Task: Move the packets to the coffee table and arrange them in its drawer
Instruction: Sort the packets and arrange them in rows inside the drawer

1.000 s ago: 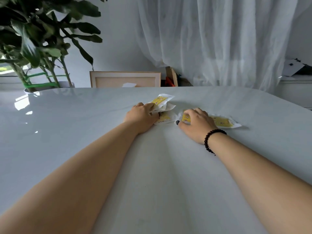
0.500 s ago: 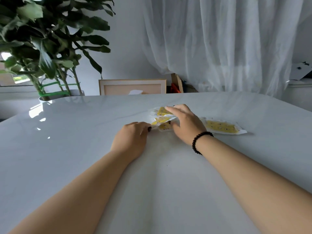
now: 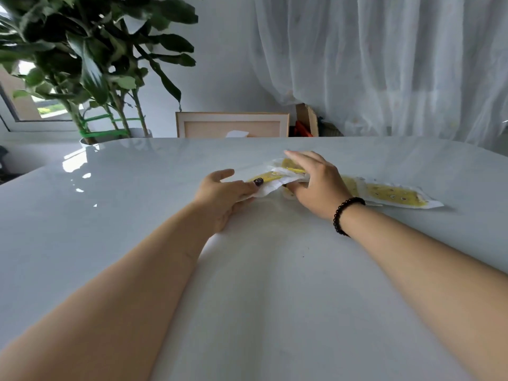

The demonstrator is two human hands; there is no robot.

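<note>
Both bare arms reach forward, side by side. The left hand lies low with its thumb on top and its fingers underneath, pinching. The right hand is arched, fingers stretched forward, thumb tucked below. A dark bead bracelet circles the right wrist.

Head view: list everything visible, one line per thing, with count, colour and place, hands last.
packets: several overlapping, exact count unclear, yellow and white, table centre between the hands
flat packet: one, yellow and white, on the table right of the right hand
table: one, glossy white, foreground
plant: one, green, far left
picture frame: one, pale wood, behind the table
curtain: one, sheer white, far right
bracelet: one, black beads, right wrist
left hand: pinches the packets' left edge
right hand: grips the packets
</note>
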